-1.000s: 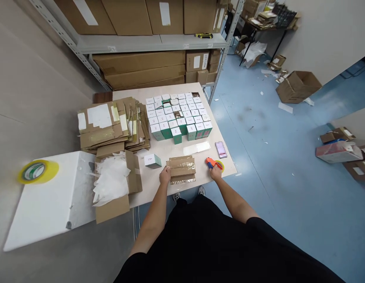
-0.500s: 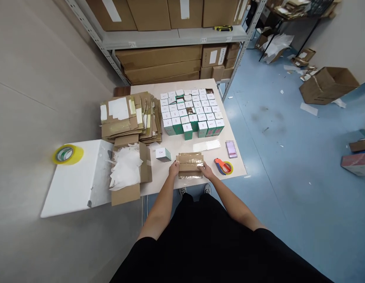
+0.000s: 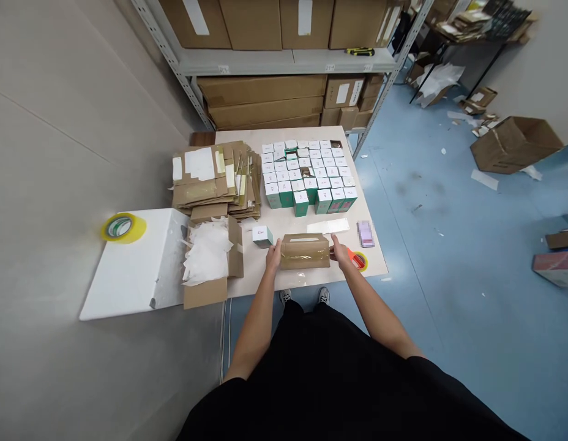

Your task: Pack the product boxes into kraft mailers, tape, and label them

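Note:
A brown cardboard box with shiny clear tape along its side is held at the table's front edge. My left hand is closed on its left end. At the other end, my right hand grips it, with the fingers partly hidden. Close behind my left hand stands a small white and green box. Just right of my right hand lies an orange tape dispenser, partly covered by that hand. A white strip lies behind the cardboard box.
Several rows of white and green boxes fill the table's back. Flattened cardboard is stacked at left, before an open carton of white paper. A yellow tape roll rests on a white foam block. A metal shelf stands behind.
The cardboard box has gone from flat-looking with flaps showing to a fuller shape with a taped side towards me. My hands have moved further apart along it. The view has shifted slightly.

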`<state>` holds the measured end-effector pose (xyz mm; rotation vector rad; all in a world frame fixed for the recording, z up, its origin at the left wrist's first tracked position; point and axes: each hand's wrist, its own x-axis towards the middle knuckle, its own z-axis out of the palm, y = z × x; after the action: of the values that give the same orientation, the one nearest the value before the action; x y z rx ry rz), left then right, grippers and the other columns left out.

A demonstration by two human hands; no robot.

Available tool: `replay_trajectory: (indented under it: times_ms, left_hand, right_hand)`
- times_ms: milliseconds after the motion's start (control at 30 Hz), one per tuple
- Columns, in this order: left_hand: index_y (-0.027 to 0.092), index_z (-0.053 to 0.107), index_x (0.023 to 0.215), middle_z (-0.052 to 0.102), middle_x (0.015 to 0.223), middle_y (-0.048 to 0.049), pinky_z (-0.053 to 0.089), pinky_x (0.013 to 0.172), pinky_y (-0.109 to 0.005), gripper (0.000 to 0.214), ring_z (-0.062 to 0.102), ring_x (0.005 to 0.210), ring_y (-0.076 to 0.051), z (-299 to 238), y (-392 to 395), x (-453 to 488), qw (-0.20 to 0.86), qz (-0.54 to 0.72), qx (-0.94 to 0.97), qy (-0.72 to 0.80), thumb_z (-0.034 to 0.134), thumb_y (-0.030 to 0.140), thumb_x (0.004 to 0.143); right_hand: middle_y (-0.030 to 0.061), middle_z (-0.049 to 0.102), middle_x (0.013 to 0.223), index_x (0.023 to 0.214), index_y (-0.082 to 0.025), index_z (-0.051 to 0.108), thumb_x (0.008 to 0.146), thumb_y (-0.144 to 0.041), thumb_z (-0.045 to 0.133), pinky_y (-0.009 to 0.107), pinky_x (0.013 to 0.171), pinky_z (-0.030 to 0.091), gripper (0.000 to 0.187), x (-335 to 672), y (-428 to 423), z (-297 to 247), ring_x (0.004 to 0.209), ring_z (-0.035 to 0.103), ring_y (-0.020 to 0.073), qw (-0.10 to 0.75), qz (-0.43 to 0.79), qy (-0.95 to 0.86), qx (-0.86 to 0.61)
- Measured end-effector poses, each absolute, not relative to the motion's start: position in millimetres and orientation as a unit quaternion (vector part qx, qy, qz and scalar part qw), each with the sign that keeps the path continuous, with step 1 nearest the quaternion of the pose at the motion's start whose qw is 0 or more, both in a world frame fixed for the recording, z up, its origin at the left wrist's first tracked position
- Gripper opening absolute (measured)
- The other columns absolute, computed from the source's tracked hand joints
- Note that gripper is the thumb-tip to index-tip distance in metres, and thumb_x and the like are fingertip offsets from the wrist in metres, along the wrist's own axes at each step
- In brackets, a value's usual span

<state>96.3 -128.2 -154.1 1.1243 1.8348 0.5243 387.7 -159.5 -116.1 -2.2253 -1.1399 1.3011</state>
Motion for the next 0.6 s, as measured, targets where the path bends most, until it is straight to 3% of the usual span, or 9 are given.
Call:
replay_trajectory:
  times_ms: [133, 267, 433, 600]
  left_hand:
    - [0.016, 0.058, 0.143, 0.072, 0.128, -0.0131, 0.055, 0.094, -0.033, 0.055, 0.069, 0.117, -0.027, -152, -124, 98, 0.466, 0.282, 0.439, 0.715, 0.056, 0.051, 0.100]
    - [0.016, 0.054, 0.149, 0.071, 0.132, -0.0128, 0.054, 0.099, -0.032, 0.055, 0.068, 0.121, -0.024, -172, -131, 107, 0.500, 0.252, 0.460, 0.689, 0.059, 0.021, 0.094]
    - [0.017, 0.059, 0.144, 0.071, 0.134, -0.0143, 0.051, 0.101, -0.035, 0.052, 0.066, 0.125, -0.028, -200, -153, 118, 0.489, 0.158, 0.490, 0.704, 0.061, 0.028, 0.093]
    - [0.015, 0.053, 0.149, 0.067, 0.140, -0.0172, 0.048, 0.108, -0.038, 0.067, 0.064, 0.128, -0.030, -204, -148, 121, 0.500, 0.177, 0.480, 0.699, 0.068, 0.023, 0.085]
  right_hand:
    - [0.0123, 0.074, 0.116, 0.127, -0.017, 0.063, 0.099, -0.059, 0.042, 0.027, 0.077, 0.056, 0.055, 384, -158, -116, 0.097, 0.070, 0.0238, 0.246, 0.427, -0.405, -0.770]
    - [0.0087, 0.073, 0.126, 0.153, -0.017, 0.045, 0.093, -0.033, 0.039, 0.027, 0.087, 0.055, 0.062, 374, -164, -135, 0.107, 0.069, 0.0215, 0.230, 0.446, -0.420, -0.756]
    - [0.0069, 0.073, 0.131, 0.150, -0.022, 0.053, 0.088, -0.023, 0.044, 0.033, 0.100, 0.052, 0.063, 364, -174, -163, 0.118, 0.067, 0.0244, 0.115, 0.419, -0.458, -0.775]
    - [0.0078, 0.071, 0.133, 0.155, -0.024, 0.048, 0.086, -0.023, 0.046, 0.036, 0.102, 0.053, 0.069, 361, -171, -165, 0.119, 0.067, 0.0249, 0.083, 0.393, -0.489, -0.774]
